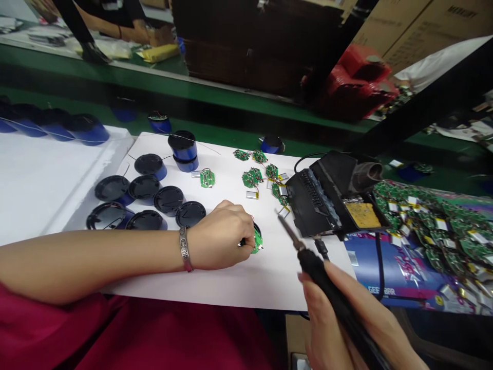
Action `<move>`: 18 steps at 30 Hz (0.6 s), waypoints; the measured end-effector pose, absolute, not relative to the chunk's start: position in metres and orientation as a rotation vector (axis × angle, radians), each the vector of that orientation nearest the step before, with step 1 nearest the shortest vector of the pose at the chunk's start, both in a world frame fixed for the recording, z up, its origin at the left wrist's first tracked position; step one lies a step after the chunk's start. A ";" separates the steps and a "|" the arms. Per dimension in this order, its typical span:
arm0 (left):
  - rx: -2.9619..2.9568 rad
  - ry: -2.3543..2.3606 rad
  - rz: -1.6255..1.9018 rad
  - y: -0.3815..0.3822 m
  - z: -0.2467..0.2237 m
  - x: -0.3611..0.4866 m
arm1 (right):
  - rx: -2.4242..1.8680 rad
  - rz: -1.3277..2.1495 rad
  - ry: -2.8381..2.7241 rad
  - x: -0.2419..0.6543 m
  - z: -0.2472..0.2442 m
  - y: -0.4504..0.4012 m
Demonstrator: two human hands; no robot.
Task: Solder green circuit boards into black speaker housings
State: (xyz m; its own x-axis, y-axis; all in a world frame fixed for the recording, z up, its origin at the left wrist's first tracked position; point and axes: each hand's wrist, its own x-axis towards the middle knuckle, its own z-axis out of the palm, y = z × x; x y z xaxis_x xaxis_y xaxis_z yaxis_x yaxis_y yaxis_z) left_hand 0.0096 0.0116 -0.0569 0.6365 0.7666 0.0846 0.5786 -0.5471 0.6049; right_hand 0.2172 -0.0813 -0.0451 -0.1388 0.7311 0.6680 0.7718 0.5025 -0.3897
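Head view: left hand (221, 236) curled shut, pinning small green round circuit board (257, 240) onto black round housing at near centre of white sheet (250, 282). Right hand (339, 313) clamped round black-handled soldering iron (308, 252), tip hovering just right of board.

Risks: hot tip close to fingertips, burn likely. Board could slip under pinch, smearing joint. Black solder station (327, 198) just beyond, cord may snag.

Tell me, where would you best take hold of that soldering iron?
By the black handle, from below and behind, as the right hand does. The soldering iron narrows to a bare metal tip pointing up-left, so a grip belongs well back from it.
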 end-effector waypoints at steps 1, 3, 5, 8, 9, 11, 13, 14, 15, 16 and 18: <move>2.320 1.048 0.466 0.011 -0.057 0.010 | -1.226 -0.071 -1.883 0.215 -0.050 -0.075; 2.320 1.043 0.471 0.011 -0.057 0.010 | -1.111 -0.058 -1.920 0.210 -0.060 -0.062; 2.319 1.043 0.481 0.011 -0.056 0.010 | -1.026 -0.025 -1.935 0.206 -0.071 -0.051; 2.313 1.045 0.493 0.010 -0.056 0.010 | -0.955 0.012 -1.979 0.201 -0.083 -0.042; 2.311 1.045 0.498 0.010 -0.056 0.010 | -0.936 0.021 -1.985 0.199 -0.087 -0.041; 2.311 1.045 0.506 0.009 -0.056 0.009 | -0.924 0.041 -1.998 0.198 -0.092 -0.040; 2.313 1.046 0.511 0.009 -0.056 0.009 | -0.940 0.057 -2.018 0.196 -0.095 -0.040; 2.312 1.048 0.509 0.009 -0.056 0.009 | -0.953 0.063 -2.025 0.195 -0.097 -0.040; 2.310 1.050 0.506 0.009 -0.056 0.009 | -0.962 0.065 -2.027 0.195 -0.098 -0.040; 2.307 1.052 0.501 0.009 -0.056 0.009 | -0.970 0.059 -2.022 0.194 -0.099 -0.040; 2.301 1.058 0.492 0.009 -0.055 0.009 | -0.983 0.030 -2.003 0.192 -0.100 -0.039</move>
